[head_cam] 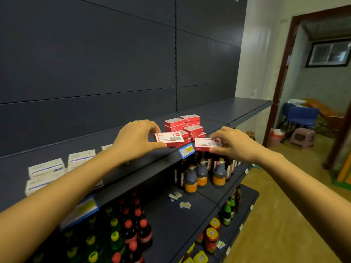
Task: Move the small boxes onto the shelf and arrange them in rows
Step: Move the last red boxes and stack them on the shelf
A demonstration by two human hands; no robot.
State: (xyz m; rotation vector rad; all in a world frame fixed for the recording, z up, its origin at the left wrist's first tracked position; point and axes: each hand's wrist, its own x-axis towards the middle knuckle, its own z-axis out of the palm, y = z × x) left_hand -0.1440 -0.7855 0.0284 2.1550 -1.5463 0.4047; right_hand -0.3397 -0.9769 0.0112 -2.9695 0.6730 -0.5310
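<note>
Head view shows both arms reaching forward to a dark blue shelf [237, 109]. The left hand [136, 141] pinches the first box [169, 139], small, red and white, by its left end, with the thumb at the near edge and the fingers curled over the far edge. That box lies flat, label up, over the front strip of the shelf; whether its underside touches the board I cannot tell.

The right hand [233, 144] grips the second box [206, 144] by its right end in the same way, thumb below and fingers curled on top. This box hangs in the air just off the shelf's front lip, tilted a little toward the camera. The 2 held boxes are near each other but apart.

Just behind and between the 2 grips, the stack [187, 126] of matching red boxes sits on the shelf, several layers high and not squared up. Below the gap between the grips, a blue price tag [186, 151] sticks out from the shelf lip. Left of the left grip, on the same shelf, lie white boxes [46, 168]. Under the right grip, 1 level down, stand dark bottles [202, 175] with orange labels. Far below the left grip are red-capped bottles [133, 230].
</note>
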